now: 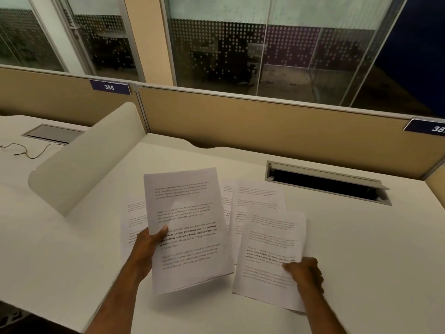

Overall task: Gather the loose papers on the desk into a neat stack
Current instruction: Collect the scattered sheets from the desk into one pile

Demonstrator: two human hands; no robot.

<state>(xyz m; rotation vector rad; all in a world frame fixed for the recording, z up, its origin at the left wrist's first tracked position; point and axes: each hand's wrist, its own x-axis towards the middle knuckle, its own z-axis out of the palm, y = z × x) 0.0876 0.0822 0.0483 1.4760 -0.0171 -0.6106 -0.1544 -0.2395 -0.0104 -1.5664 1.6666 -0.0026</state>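
Several printed white sheets lie on the white desk. My left hand grips the left edge of a sheet, perhaps a thin bundle, lifted and tilted above the desk. My right hand pinches the right edge of another sheet lying low near the desk's front. Behind that one another sheet rests flat, with a further page edge showing beside it. One more sheet lies partly hidden under the lifted paper on the left.
A curved white divider separates this desk from the neighbouring one on the left, where a thin cable lies. An open cable hatch sits at the back right. Tan partition panels close off the rear.
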